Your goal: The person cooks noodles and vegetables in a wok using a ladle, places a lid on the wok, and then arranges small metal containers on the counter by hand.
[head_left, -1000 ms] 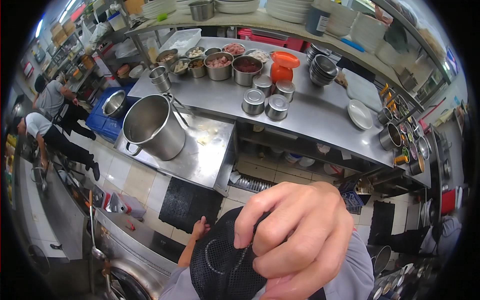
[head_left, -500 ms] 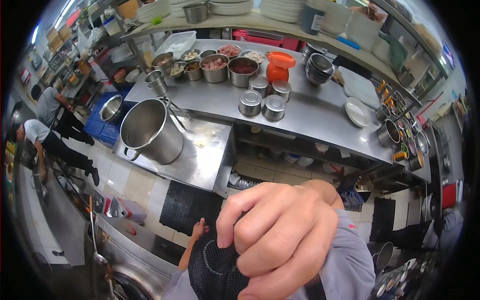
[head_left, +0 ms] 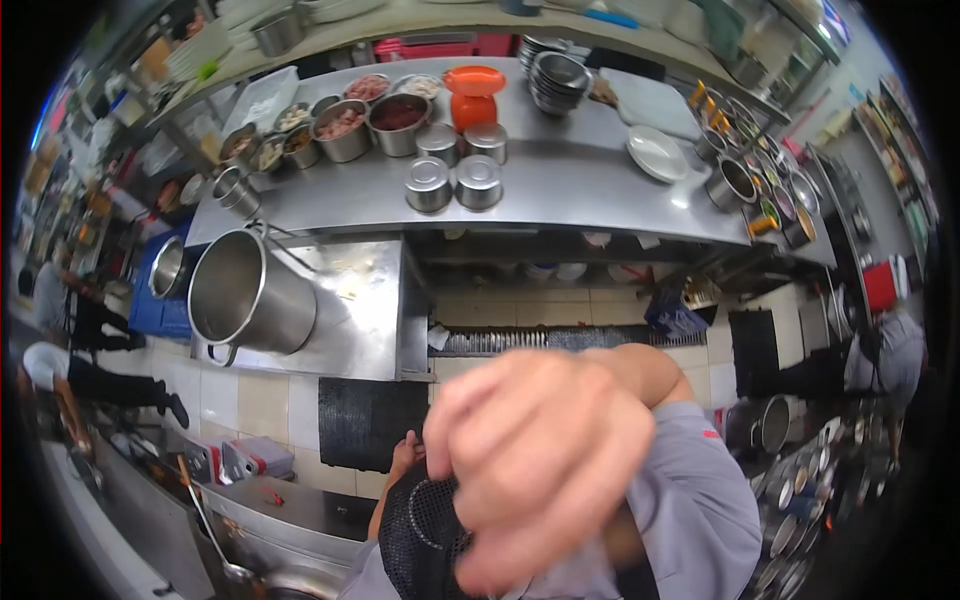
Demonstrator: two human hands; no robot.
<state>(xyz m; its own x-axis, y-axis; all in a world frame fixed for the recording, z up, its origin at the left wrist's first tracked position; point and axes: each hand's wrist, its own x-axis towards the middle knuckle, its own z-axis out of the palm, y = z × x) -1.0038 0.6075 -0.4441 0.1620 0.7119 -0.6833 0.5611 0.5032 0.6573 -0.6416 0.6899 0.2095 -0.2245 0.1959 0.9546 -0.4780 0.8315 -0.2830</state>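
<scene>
Very near the camera, my right hand (head_left: 540,450) is blurred, with its fingers curled down over the front of a black mesh cap (head_left: 420,510). Its fingertips face away, so anything between them is hidden. Lower down and smaller, my left hand (head_left: 405,453) hangs beside the cap above a black floor mat (head_left: 370,425); its fingers look slightly apart and nothing shows in them. Beyond both hands, a large steel pot (head_left: 250,300) stands on a low steel table (head_left: 365,335).
A steel counter (head_left: 570,200) carries metal pots of meat, lidded tins (head_left: 428,184), an orange object (head_left: 473,100), stacked bowls (head_left: 558,82) and a white oval plate (head_left: 657,154). Two people (head_left: 90,380) are at the left, another person (head_left: 885,355) at the right. A ladle (head_left: 215,530) lies lower left.
The view has turned, so the counter and large pot sit further left in the frame. My right hand has shifted slightly left relative to the frame and become blurred, still curled at the cap.
</scene>
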